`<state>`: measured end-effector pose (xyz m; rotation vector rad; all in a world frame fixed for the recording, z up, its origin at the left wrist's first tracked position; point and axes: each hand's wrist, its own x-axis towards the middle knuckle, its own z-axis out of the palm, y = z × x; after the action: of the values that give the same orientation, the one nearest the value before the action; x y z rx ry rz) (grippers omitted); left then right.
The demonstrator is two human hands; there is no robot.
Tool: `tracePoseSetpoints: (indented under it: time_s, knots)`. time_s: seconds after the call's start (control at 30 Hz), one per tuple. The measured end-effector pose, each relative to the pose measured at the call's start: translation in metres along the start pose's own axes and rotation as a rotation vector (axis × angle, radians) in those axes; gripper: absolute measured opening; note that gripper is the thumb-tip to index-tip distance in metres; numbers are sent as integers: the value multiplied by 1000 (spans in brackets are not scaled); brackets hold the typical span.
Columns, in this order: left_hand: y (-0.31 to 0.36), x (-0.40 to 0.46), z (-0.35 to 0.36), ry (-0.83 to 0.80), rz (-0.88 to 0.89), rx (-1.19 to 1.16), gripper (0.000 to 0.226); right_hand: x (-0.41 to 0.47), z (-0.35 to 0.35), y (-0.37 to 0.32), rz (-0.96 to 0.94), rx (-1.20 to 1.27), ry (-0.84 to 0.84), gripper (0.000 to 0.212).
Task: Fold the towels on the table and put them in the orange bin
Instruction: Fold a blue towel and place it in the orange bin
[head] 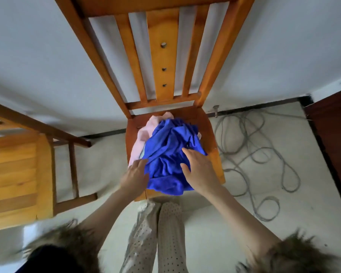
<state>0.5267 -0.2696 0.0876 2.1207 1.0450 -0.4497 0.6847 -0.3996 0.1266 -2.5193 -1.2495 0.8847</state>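
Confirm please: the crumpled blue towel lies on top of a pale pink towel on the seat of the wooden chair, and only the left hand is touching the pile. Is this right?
Not quite. In the head view both hands touch the pile: the left hand and the right hand rest on either side of the crumpled blue towel. It does lie on the pale pink towel on the wooden chair seat.

Pink towel [146, 133] mostly hidden under blue towel [169, 154].

A room in a home: two wooden chairs [165, 56] against a plain white wall [37, 56], a loose cable [250, 138] coiled on the pale floor [215, 223], crumpled towels [169, 150] on a seat.
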Motion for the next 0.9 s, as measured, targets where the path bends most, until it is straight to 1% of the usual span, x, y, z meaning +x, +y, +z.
tracePoseSetpoints:
  time_s: [0.17, 0.27, 0.33, 0.4, 0.43, 0.5, 0.57, 0.63, 0.7, 0.8, 0.83, 0.9]
  knots:
    - [-20, 60, 24, 72, -62, -104, 57, 52, 37, 22, -84, -32, -21, 48]
    - [-24, 85, 35, 159, -97, -227, 58, 81, 49, 17, -189, 20, 29, 42]
    - [-23, 98, 40, 172, -93, -264, 59, 103, 53, 10, -247, 56, 69, 43]
    - [-21, 107, 43, 163, -115, -256, 55, 123, 57, 5, -286, -74, 47, 53]
    - [-20, 111, 43, 158, -128, -243, 50, 131, 60, 4, -290, -149, 15, 58]
    - [-18, 115, 42, 152, -146, -229, 37, 144, 65, 6, -296, -240, -44, 59]
    - [-18, 114, 42, 163, -137, -237, 31, 149, 67, 11, -338, -299, -55, 49]
    - [-21, 109, 42, 179, -128, -256, 29, 149, 67, 16, -373, -343, -18, 32]
    - [-24, 104, 42, 172, -136, -287, 26, 146, 65, 20, -378, -327, 36, 18]
    - [-24, 98, 42, 192, -105, -319, 27, 140, 62, 21, -420, -252, 115, 12]
    - [-23, 95, 41, 232, -74, -312, 29, 138, 60, 19, -426, -220, 125, 12]
    - [-21, 88, 41, 361, -16, -269, 30, 135, 58, 15, -394, -117, 132, 13]
